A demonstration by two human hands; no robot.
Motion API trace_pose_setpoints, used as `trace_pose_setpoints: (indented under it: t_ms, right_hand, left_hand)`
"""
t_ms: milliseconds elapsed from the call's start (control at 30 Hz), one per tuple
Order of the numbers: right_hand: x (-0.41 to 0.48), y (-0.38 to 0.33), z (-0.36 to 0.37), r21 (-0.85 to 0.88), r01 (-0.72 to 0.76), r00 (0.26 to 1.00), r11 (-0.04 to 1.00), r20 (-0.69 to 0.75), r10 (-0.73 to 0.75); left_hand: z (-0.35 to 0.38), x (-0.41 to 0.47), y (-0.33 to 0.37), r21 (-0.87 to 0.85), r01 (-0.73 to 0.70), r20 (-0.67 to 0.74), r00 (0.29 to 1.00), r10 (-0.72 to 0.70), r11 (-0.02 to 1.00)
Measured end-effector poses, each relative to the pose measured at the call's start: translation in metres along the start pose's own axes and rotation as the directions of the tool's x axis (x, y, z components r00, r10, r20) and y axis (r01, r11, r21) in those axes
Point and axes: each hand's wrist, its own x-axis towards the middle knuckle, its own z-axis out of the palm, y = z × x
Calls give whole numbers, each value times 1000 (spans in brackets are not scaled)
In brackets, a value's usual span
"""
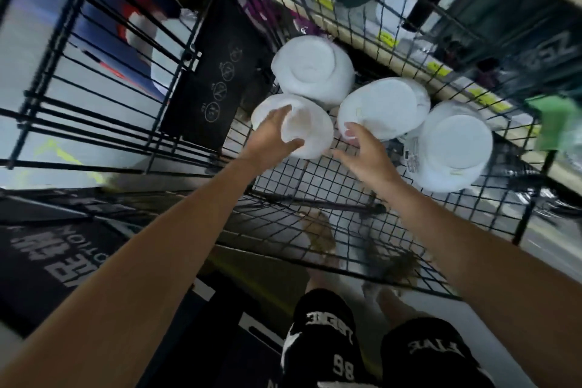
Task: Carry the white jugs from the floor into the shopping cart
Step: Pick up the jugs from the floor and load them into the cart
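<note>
Several white jugs stand inside the black wire shopping cart [315, 186], seen from above. One jug [308, 69] is at the far side, another [387, 104] in the middle, a third [453, 148] at the right. My left hand [271, 135] is wrapped around the left side of the nearest jug [311, 132], fingers over its top and thumb underneath. My right hand [362, 151] hovers with fingers spread over the cart floor, its fingertips at the edge of the middle jug. No jug on the floor is in view.
A black sign panel [214, 79] hangs on the cart's far-left end. Shelves with yellow price tags [439, 68] run behind the cart on the right. A dark floor mat with lettering [47, 255] lies at the left. My legs in black shorts [324, 334] are below.
</note>
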Motion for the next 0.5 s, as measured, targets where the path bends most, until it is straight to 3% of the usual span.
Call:
trace_pose_setpoints:
  t_ms: [100, 233, 500]
  right_hand:
    - [-26, 1, -39, 118, -70, 994, 991, -73, 79]
    - [-69, 11, -96, 217, -74, 977, 973, -181, 115]
    - [-188, 67, -213, 263, -39, 954, 964, -276, 114]
  left_hand:
    - [8, -18, 42, -140, -7, 10, 1000, 8, 990]
    - [23, -39, 109, -191, -123, 46, 990, 134, 974]
    - [105, -83, 263, -97, -331, 232, 910, 344, 939]
